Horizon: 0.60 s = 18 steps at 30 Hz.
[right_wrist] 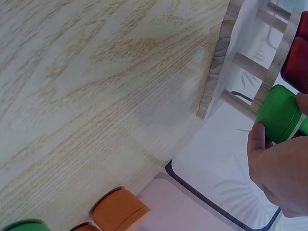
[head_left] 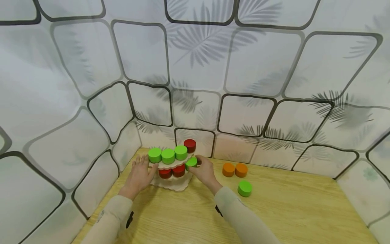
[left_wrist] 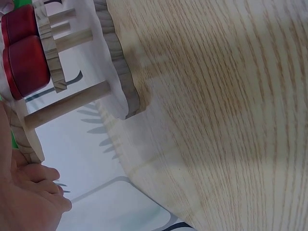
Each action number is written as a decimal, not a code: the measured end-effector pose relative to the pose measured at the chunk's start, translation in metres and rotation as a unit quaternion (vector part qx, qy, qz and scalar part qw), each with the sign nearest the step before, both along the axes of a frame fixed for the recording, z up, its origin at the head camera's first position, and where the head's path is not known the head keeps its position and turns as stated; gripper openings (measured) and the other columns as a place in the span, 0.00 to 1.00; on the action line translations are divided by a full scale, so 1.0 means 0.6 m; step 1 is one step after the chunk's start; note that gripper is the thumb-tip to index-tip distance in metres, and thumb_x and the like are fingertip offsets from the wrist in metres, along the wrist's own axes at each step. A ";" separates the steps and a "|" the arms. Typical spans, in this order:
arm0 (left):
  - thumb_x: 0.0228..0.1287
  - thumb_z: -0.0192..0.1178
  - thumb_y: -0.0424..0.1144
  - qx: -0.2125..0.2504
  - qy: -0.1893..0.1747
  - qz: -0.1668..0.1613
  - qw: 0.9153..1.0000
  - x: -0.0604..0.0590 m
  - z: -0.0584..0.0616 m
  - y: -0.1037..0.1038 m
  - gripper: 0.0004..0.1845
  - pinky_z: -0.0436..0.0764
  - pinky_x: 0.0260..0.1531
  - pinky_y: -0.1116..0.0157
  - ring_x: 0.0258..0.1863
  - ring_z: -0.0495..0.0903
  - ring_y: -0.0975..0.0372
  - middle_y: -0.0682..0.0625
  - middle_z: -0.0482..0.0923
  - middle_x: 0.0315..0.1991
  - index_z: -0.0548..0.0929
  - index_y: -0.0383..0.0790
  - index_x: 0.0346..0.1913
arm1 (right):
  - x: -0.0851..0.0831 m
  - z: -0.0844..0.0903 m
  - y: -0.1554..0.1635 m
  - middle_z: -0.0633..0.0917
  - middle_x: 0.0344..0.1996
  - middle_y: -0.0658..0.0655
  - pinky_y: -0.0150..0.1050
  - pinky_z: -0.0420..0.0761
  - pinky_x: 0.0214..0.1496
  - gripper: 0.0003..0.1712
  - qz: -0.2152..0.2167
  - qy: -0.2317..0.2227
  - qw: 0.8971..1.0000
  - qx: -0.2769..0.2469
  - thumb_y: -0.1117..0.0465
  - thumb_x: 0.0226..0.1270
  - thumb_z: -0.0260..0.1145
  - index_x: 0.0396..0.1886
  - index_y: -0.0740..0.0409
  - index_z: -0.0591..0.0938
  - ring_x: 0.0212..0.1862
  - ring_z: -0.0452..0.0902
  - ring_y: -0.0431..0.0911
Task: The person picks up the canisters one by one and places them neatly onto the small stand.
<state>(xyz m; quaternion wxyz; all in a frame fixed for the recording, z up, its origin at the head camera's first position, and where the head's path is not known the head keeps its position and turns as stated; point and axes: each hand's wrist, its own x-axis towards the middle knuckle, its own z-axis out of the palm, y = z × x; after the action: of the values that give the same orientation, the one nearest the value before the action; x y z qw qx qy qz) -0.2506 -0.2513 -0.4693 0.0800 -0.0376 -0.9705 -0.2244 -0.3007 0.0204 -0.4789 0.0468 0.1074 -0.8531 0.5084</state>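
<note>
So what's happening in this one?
A person is working at a small tiered wooden stand on a wooden table. The right hand pinches a green disc at the stand's right side, level with the red discs on the middle tier. The left hand rests against the stand's left edge. Three more green discs and one red one sit on top. Two orange discs and another green one lie loose on the table to the right.

Green disc [head_left: 191, 162]: short round wooden cylinder, tilted, pinched in right hand [head_left: 204, 171] at right edge of stand's middle tier. Tiered wooden stand [head_left: 170, 183]: scalloped shelves on dowels, upright, near tabletop's back-left corner; left hand [head_left: 139, 175] rests against its left side.
</note>
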 end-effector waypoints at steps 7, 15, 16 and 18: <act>0.87 0.39 0.58 0.002 -0.005 0.000 1.000 -0.001 -0.002 -0.001 0.43 0.46 0.81 0.34 0.81 0.46 0.28 0.22 0.54 0.79 0.56 0.17 0.78 | 0.002 -0.002 -0.005 0.88 0.50 0.65 0.50 0.88 0.59 0.28 -0.004 -0.010 1.000 -0.023 0.66 0.60 0.77 0.60 0.68 0.83 0.54 0.86 0.57; 0.87 0.38 0.58 0.001 -0.011 0.002 1.000 0.000 -0.001 0.000 0.43 0.45 0.81 0.34 0.81 0.45 0.28 0.21 0.52 0.79 0.55 0.17 0.79 | -0.002 -0.007 -0.008 0.88 0.52 0.65 0.49 0.88 0.59 0.29 -0.004 -0.026 0.999 -0.025 0.65 0.61 0.75 0.63 0.67 0.83 0.54 0.86 0.56; 0.87 0.38 0.58 0.003 -0.011 0.002 1.000 0.000 -0.001 -0.001 0.43 0.45 0.81 0.34 0.81 0.45 0.28 0.22 0.52 0.80 0.55 0.17 0.79 | -0.003 -0.007 -0.008 0.88 0.52 0.65 0.49 0.88 0.59 0.29 -0.005 -0.030 0.999 -0.027 0.65 0.61 0.75 0.63 0.67 0.83 0.55 0.86 0.56; 0.87 0.38 0.58 0.005 -0.012 0.003 1.000 0.000 0.000 0.000 0.43 0.46 0.81 0.35 0.81 0.45 0.28 0.22 0.52 0.80 0.55 0.18 0.79 | -0.004 -0.007 -0.010 0.88 0.52 0.65 0.49 0.88 0.59 0.30 -0.006 -0.031 0.999 -0.027 0.65 0.61 0.75 0.64 0.67 0.83 0.54 0.86 0.56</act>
<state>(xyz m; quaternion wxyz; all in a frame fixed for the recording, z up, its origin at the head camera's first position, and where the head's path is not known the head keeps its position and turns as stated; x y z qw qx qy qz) -0.2507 -0.2516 -0.4695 0.0696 -0.0322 -0.9703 -0.2293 -0.3032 0.0147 -0.4831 0.0266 0.0854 -0.8410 0.5337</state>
